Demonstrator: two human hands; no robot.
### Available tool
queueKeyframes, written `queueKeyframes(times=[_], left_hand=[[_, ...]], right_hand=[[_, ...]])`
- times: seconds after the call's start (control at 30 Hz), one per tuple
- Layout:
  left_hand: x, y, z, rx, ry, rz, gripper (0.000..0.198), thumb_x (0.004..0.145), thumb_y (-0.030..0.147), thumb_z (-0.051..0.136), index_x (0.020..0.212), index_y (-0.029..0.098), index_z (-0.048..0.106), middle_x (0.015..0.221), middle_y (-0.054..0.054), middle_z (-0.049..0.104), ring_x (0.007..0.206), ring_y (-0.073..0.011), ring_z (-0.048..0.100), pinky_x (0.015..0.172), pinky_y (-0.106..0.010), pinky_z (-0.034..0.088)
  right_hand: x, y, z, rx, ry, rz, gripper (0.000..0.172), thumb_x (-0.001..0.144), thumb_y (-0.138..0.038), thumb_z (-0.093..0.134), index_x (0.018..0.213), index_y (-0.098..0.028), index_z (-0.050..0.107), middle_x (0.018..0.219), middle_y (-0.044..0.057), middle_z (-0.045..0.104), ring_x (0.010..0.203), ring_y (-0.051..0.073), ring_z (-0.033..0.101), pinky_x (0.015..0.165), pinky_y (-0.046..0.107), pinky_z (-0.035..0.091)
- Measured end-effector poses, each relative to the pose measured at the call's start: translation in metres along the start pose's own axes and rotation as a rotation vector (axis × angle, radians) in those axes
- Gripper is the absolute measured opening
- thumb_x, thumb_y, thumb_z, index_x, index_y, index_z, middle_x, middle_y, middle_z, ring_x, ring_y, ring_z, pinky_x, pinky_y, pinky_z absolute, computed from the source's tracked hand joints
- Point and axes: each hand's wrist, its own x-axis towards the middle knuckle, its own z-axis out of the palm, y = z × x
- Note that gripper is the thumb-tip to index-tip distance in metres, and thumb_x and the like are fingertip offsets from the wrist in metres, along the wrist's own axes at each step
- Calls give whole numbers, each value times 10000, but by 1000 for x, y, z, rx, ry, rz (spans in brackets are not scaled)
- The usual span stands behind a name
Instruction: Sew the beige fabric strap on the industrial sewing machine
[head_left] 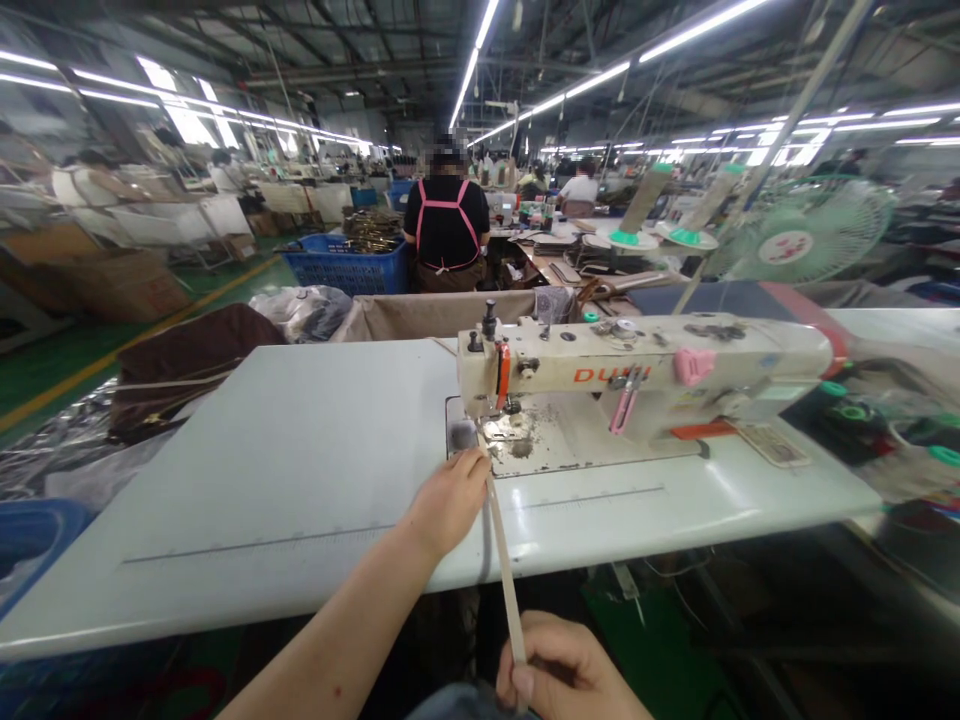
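Note:
A narrow beige strap (503, 550) runs from beneath the needle area of a sewing machine (645, 375) down over the table's front edge. Close in front of the presser foot, my left hand (452, 495) has its fingers closed on the strap, resting at the machine's metal bed plate. Lower down, below the table edge, my right hand (566, 665) pinches the same strap between thumb and fingers. The strap looks fairly straight between both hands. Its far end under the needle is hidden by my left fingers and the machine head.
The pale worktable (300, 440) has a printed ruler line. A brown bag (176, 370) and a blue bin (37, 540) are at the left. Behind stand a fabric-lined bin (420, 315), a blue basket (349, 268) and a person (448, 220). A green fan (806, 235) is at the right.

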Motion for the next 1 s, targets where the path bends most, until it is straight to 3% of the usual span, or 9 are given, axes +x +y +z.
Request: queueKeyframes(times=[0.13,0.47,0.7,0.83,0.9,1.0], left_hand=[[0,0,2,-1,-4,0,245,1011,121,498,1211,150,637,1288,-139,691,1266,-243,659,1139,-370,535],[2,-3,7,48,-36,-28,302,1002,159,502,1277,185,625,1354,-130,674,1353,-266,612,1199,-414,482],[1,1,5,29,11,1,242,1006,111,518,1202,187,638,1268,-112,701,1265,-247,669,1131,-393,543],[2,3,1,-18,16,-39,204,993,100,539,1151,185,637,1261,-109,691,1207,-234,689,1092,-377,568],[2,3,-2,-8,5,-33,203,988,98,537,1136,188,643,1253,-109,694,1206,-235,686,1083,-368,567],[3,4,-4,21,-6,-16,202,988,109,525,1116,195,655,1252,-109,697,1217,-238,675,1085,-360,557]], right_hand=[[-1,0,-2,108,-100,-14,521,966,-604,668,755,-164,849,714,59,663,697,169,630,658,280,463],[3,12,-7,91,-20,50,532,930,-640,703,727,-164,824,713,35,639,661,149,598,643,278,449],[5,9,-7,-69,46,-62,420,920,-595,736,764,-210,802,844,49,657,842,211,639,820,337,495],[11,7,-4,-124,162,-11,376,870,-574,800,788,-208,780,862,48,668,877,228,649,875,358,516],[13,14,-2,3,143,66,398,865,-596,803,902,-200,792,853,58,722,838,215,671,831,342,527],[12,27,1,329,-7,165,568,841,-690,782,1051,-162,752,712,55,748,613,164,661,625,269,490]])
